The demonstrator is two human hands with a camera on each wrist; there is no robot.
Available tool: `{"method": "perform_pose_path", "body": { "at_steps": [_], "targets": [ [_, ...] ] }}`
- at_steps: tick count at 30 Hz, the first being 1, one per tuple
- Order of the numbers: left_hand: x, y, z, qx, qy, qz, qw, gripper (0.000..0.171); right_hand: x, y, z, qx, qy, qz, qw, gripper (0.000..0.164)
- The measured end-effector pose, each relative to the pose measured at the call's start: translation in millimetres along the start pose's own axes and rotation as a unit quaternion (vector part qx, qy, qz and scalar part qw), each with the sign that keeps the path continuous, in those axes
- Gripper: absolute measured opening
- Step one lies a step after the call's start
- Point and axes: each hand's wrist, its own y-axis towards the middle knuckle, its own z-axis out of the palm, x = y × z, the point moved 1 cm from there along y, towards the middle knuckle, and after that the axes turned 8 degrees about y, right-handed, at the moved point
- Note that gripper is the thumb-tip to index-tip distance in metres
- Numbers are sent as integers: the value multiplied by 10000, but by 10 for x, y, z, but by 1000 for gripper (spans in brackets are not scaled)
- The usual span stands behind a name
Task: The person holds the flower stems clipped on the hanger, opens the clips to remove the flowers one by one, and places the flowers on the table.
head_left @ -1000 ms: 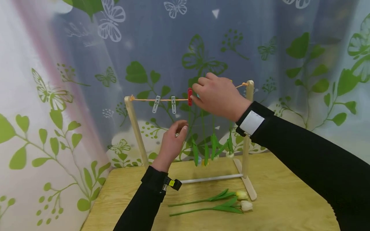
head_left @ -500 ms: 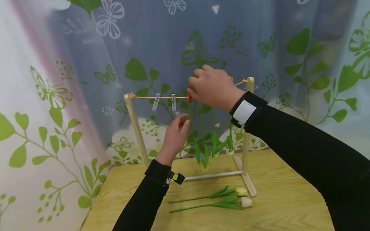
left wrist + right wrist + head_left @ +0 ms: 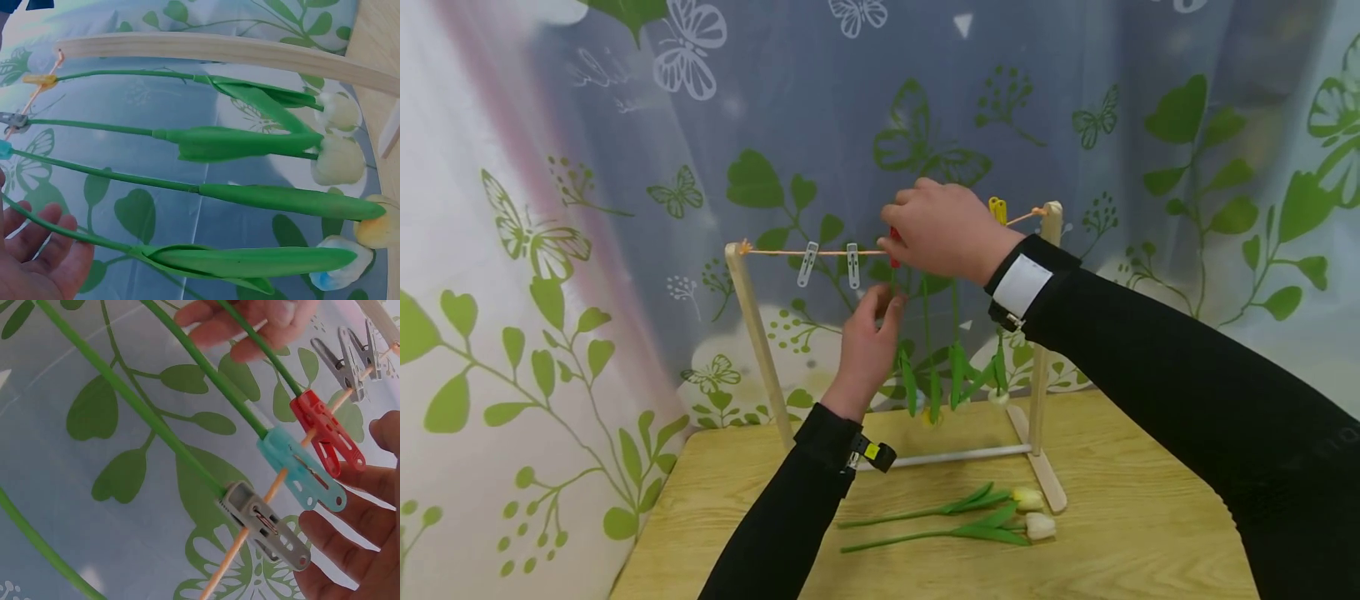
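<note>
A red clothespin [image 3: 322,428] clips a tulip [image 3: 250,259] with a white and blue bloom, stem up, to an orange line [image 3: 835,252]. My right hand [image 3: 951,229] is at this clothespin; the right wrist view shows its fingers [image 3: 369,515] loosely spread behind the clothespins, the thumb apart from the red one. Just below, my left hand [image 3: 868,350] is beside the tulip's stem, fingers relaxed; whether it touches the stem I cannot tell. To the right on the line are a teal clothespin [image 3: 300,465], a grey clothespin [image 3: 265,525] and a yellow clothespin [image 3: 997,210], with tulips hanging down.
Two grey clothespins [image 3: 853,267] sit on the line's left part, holding no flowers. Wooden posts [image 3: 760,342] and a white crossbar [image 3: 962,457] make the rack. A yellow tulip [image 3: 1027,499] and a white tulip [image 3: 1040,526] lie on the wooden table [image 3: 1120,517]. Behind hangs a leaf-patterned curtain [image 3: 805,100].
My left hand has moved up and right to the stem under the red clothespin. My right hand has shifted left, partly covering the red clothespin and uncovering the yellow one.
</note>
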Motion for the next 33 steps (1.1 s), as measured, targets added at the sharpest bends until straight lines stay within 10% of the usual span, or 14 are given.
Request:
{"method": "perform_pose_path", "body": {
  "at_steps": [33],
  "targets": [
    [-237,53,58,-733,-96,267,9969,32,15,-20,115,-116,-399,-341,9986,28]
  ]
}}
